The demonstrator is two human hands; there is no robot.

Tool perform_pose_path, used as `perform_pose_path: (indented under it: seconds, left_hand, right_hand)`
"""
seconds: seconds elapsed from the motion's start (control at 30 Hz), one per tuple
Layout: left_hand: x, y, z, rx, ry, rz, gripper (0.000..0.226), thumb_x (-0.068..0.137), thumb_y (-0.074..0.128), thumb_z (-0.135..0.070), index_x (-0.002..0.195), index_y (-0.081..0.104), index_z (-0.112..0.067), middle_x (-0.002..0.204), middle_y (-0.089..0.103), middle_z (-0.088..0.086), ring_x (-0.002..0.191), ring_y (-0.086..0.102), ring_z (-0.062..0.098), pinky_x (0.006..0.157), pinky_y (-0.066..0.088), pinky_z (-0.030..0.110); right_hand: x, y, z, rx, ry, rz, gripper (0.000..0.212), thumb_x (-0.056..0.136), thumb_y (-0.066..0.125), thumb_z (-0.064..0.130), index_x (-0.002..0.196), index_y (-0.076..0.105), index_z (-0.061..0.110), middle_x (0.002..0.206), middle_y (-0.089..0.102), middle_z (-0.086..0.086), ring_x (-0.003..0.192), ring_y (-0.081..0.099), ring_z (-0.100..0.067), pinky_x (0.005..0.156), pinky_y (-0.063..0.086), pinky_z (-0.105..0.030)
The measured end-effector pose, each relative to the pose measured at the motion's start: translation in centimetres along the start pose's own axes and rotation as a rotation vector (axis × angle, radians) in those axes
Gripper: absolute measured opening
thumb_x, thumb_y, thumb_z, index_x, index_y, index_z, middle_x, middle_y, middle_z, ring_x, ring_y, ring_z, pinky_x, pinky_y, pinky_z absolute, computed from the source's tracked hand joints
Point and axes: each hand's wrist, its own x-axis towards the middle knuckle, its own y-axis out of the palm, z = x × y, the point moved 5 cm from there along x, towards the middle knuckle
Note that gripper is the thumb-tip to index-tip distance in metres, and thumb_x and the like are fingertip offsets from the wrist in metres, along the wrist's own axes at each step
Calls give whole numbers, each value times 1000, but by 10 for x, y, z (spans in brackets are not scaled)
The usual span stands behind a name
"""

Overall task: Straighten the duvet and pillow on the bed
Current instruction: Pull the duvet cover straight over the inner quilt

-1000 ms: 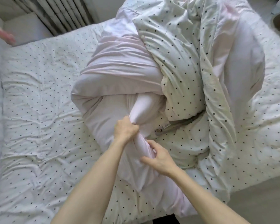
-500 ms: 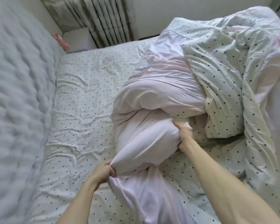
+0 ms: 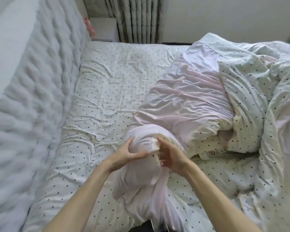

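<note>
The crumpled fabric duvet [image 3: 191,101] is showing pale pink on one face and white with small dark dots on the other; the wrinkled fitted bed sheet [image 3: 110,91] is showing white with matching dots.

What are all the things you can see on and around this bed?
Duvet: one, pale pink on one side and white with dark dots on the other, bunched on the right half of the bed.
Sheet: one, white with dark dots, wrinkled, covering the mattress.
Headboard: one, pale grey, padded, along the left.
Curtain: one, grey striped, at the top.
Ring: one, thin, on the left hand.
Left hand: one, pressed on the pink bundle.
Right hand: one, fingers spread, against the bundle's right side.
</note>
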Motion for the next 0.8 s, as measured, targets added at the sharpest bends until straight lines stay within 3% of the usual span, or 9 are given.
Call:
perform_pose_path:
  seconds: [0.07, 0.17, 0.27, 0.37, 0.47, 0.53, 0.63, 0.73, 0.8]
  left_hand:
    - [-4, -9, 4, 257, 18, -134, 123, 46, 85, -78, 150, 35, -35, 144, 52, -12, 127, 54, 7, 105, 48, 36]
    - [-17, -16, 9, 516, -51, -283, 89, 52, 71, -67, 130, 50, -29, 121, 63, -5, 108, 62, 22, 88, 53, 40]
    - [-32, -27, 17, 381, -122, -317, 38, 61, 70, -39, 96, 57, -33, 100, 67, -2, 93, 60, 25, 73, 46, 33]
    - [-51, -53, 38, 119, -127, -340, 30, 51, 57, -19, 73, 67, -37, 76, 67, -10, 80, 61, 20, 63, 45, 28]
    - [-95, -101, 90, -188, -160, -517, 45, 54, 47, -11, 85, 78, -19, 87, 75, 3, 83, 64, 24, 72, 53, 35]
    - [-130, -126, 121, -356, -250, -676, 36, 71, 48, -10, 90, 78, -16, 99, 75, 9, 90, 65, 26, 78, 56, 43]
    - [-154, -137, 136, -400, -348, -858, 30, 92, 46, -7, 86, 72, -21, 96, 70, 11, 82, 62, 25, 72, 55, 36]
    - [-142, -126, 119, -191, -364, -869, 25, 88, 51, -13, 109, 63, -19, 116, 65, 8, 101, 58, 27, 89, 52, 39]
    - [-122, -104, 99, -171, -347, -788, 43, 90, 62, -36, 126, 54, -14, 122, 61, 6, 105, 54, 24, 91, 46, 35]
  right_hand:
    - [2, 10, 1, -30, 50, 44, 40, 92, 59, 56, 73, 69, 22, 68, 57, 1, 59, 52, -17, 57, 39, -28]
    - [10, 15, -9, -128, 71, -44, 58, 87, 57, 68, 98, 74, 14, 93, 72, -4, 84, 68, -22, 71, 50, -32]
    - [17, -8, -35, -97, 153, -283, 70, 88, 54, 73, 122, 67, 13, 123, 69, -9, 110, 66, -24, 85, 54, -39]
    - [17, -29, -60, 158, 243, -401, 77, 80, 65, 72, 135, 56, 19, 130, 57, -7, 111, 61, -30, 94, 52, -48]
    - [27, -21, -65, 352, 272, -356, 74, 79, 78, 57, 136, 50, 19, 135, 49, -9, 116, 61, -38, 104, 47, -56]
    - [40, 3, -44, 355, 180, -330, 53, 84, 80, 33, 128, 60, 12, 127, 60, -10, 108, 65, -34, 89, 56, -50]
    - [67, 36, 7, 354, 45, -399, 22, 79, 70, -6, 100, 69, 1, 92, 65, -17, 78, 65, -28, 59, 57, -36]
    - [83, 61, 54, 330, -38, -360, 15, 79, 62, -5, 88, 62, 7, 76, 58, -10, 69, 57, -23, 57, 53, -34]
    - [84, 64, 59, 330, -36, -265, 12, 83, 63, 2, 78, 59, 12, 63, 57, -4, 64, 55, -19, 62, 51, -35]
